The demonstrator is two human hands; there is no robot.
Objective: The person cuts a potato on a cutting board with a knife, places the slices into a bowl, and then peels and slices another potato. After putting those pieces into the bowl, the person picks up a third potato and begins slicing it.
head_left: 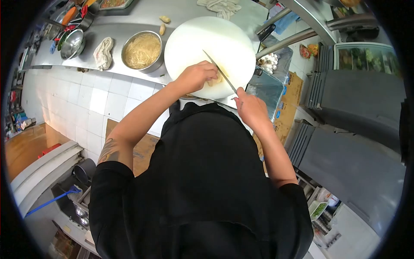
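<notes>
On the round white cutting board (194, 39) lies a pale yellowish food piece (214, 81), close to the board's near edge. The curled fingers of my left hand (197, 77) press on it. My right hand (252, 108) is wrapped round the handle of a knife (221, 72), whose blade slants up and left across the board, just right of the food. Left of the board stands a metal bowl (160, 60) filled with pale thin shreds (141, 51). Two small yellowish pieces (164, 19) lie on the counter behind, near the board's edge.
A crumpled cloth (103, 53) and stacked metal bowls (73, 44) are on the steel counter (116, 22) at left. Another cloth (220, 6) lies behind the board. To the right are metal rails (286, 43) and a bag of white items (269, 63).
</notes>
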